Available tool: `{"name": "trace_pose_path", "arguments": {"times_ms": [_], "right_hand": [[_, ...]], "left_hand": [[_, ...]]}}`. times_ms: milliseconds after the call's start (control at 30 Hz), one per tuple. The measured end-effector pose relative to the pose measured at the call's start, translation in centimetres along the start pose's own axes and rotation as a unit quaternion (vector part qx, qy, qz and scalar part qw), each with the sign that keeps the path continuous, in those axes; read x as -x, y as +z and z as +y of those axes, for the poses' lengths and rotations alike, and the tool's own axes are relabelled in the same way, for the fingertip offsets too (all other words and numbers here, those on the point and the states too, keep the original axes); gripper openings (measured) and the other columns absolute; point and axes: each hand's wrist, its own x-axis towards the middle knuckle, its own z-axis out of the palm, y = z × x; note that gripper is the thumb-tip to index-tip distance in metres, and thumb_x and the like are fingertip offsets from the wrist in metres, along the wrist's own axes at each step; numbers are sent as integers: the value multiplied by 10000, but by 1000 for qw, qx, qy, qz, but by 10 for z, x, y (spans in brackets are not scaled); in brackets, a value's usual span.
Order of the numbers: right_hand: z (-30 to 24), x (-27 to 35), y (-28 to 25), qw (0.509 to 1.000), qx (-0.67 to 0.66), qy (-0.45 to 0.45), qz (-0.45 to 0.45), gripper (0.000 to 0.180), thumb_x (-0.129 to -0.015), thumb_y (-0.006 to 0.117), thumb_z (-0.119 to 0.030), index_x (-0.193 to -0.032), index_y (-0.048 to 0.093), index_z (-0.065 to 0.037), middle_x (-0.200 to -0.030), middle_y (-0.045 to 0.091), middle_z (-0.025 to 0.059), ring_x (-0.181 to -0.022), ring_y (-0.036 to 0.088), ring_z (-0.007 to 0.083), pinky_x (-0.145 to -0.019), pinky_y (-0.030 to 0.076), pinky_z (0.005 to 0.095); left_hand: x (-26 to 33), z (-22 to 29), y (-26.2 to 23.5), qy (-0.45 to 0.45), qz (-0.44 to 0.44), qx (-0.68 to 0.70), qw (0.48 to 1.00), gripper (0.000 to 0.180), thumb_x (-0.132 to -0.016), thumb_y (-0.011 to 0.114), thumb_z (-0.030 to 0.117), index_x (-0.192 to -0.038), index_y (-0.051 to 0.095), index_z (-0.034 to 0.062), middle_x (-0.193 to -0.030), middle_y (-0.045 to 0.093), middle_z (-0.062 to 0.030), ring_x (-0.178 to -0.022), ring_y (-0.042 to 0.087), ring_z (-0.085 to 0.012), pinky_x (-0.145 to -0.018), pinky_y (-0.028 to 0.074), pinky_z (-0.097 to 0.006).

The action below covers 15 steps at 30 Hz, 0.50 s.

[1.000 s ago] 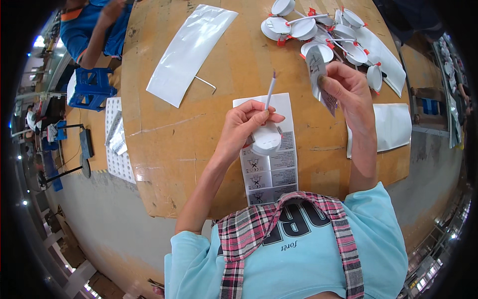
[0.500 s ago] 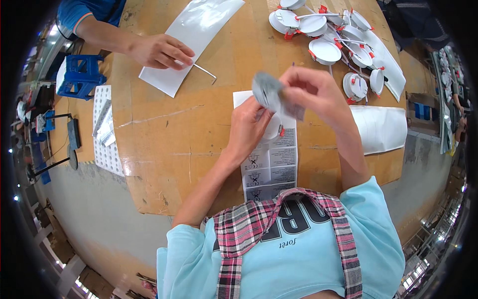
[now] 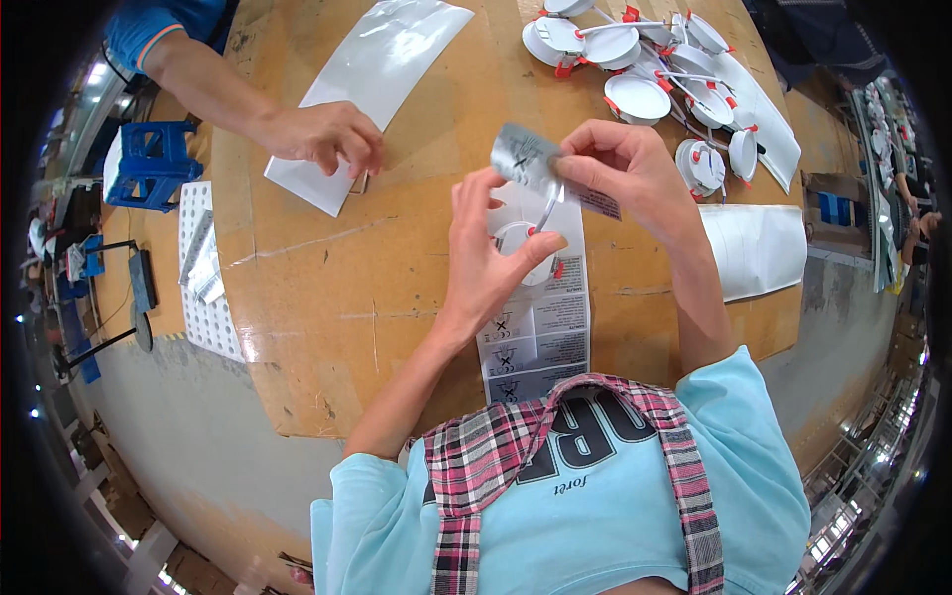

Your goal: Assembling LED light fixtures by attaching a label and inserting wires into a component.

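Note:
My right hand (image 3: 620,183) pinches a silver printed label (image 3: 526,157), which lies around or against a thin pale cable (image 3: 546,210). That cable runs down to a round white downlight (image 3: 535,270) with red clips, standing on a strip of printed labels (image 3: 535,347). Beside the downlight my left hand (image 3: 488,253) is open, its thumb stretched across the lamp's top and its fingers raised near the label. Whether the thumb touches the lamp I cannot tell.
Several more white downlights (image 3: 638,97) with red clips lie heaped at the far right. White sheets (image 3: 751,253) rest near the right edge. Across the table, a co-worker's hand (image 3: 327,139) hovers over a glossy white sheet (image 3: 387,59). A blue stool (image 3: 154,164) stands left.
My left hand has come off the label and spread its fingers, baring the downlight and cable. The label has turned flatter in my right hand. The co-worker's hand has moved over the thin bent rod.

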Motion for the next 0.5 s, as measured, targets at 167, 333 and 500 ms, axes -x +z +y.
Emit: {"name": "trace_pose_path", "arguments": {"times_ms": [167, 333, 500], "right_hand": [[-13, 19, 15, 984, 160, -48, 57, 195, -814, 691, -89, -979, 649, 7, -734, 620, 39, -678, 599, 97, -614, 496, 245], [-10, 30, 18, 974, 159, -122, 108, 273, -787, 701, -44, -1051, 636, -42, -736, 622, 67, -692, 619, 138, -634, 515, 266], [-6, 41, 26, 968, 159, -107, 164, 356, -777, 697, -1, -1110, 582, -52, -759, 636, 74, -713, 630, 157, -637, 515, 284]], "left_hand": [[-11, 32, 4, -154, 31, 238, 959, 328, -864, 701, 205, -1074, 583, -17, -888, 626, -29, -729, 562, -55, -613, 444, -201], [-18, 29, -5, -175, 59, 249, 951, 188, -892, 671, 171, -891, 665, -17, -721, 630, 16, -612, 529, -18, -536, 412, -182], [-24, 29, -6, -150, 46, 217, 963, 191, -892, 671, 168, -869, 685, -20, -713, 633, 20, -606, 515, -11, -519, 397, -183]]}}
